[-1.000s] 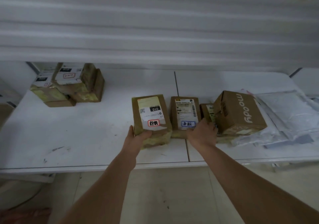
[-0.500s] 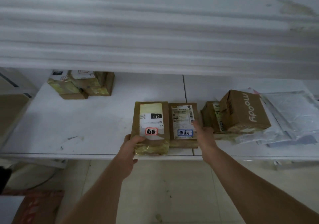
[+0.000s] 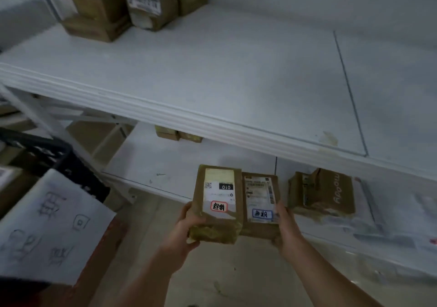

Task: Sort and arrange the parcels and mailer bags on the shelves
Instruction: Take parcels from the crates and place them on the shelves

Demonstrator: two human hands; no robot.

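Observation:
Two brown cardboard parcels are held side by side in front of the lower shelf (image 3: 151,165). My left hand (image 3: 189,226) grips the near left corner of the red-sticker parcel (image 3: 217,202), which bears a "010" label. My right hand (image 3: 285,226) grips the right edge of the blue-sticker parcel (image 3: 260,202). Both parcels hang past the shelf's front edge, above the floor. A brown "moody" box (image 3: 331,193) and a smaller box (image 3: 296,191) sit on the lower shelf to the right.
The wide white upper shelf (image 3: 212,70) carries several brown boxes (image 3: 123,2) at its back left. Small boxes (image 3: 177,135) lie deep on the lower shelf. White mailer bags (image 3: 390,221) lie at the right. A handwritten paper sheet (image 3: 47,228) and a dark crate (image 3: 59,165) stand at left.
Both hands have lifted the two parcels off the lower shelf and drawn them toward me. My view has risen, so the upper shelf's top now shows.

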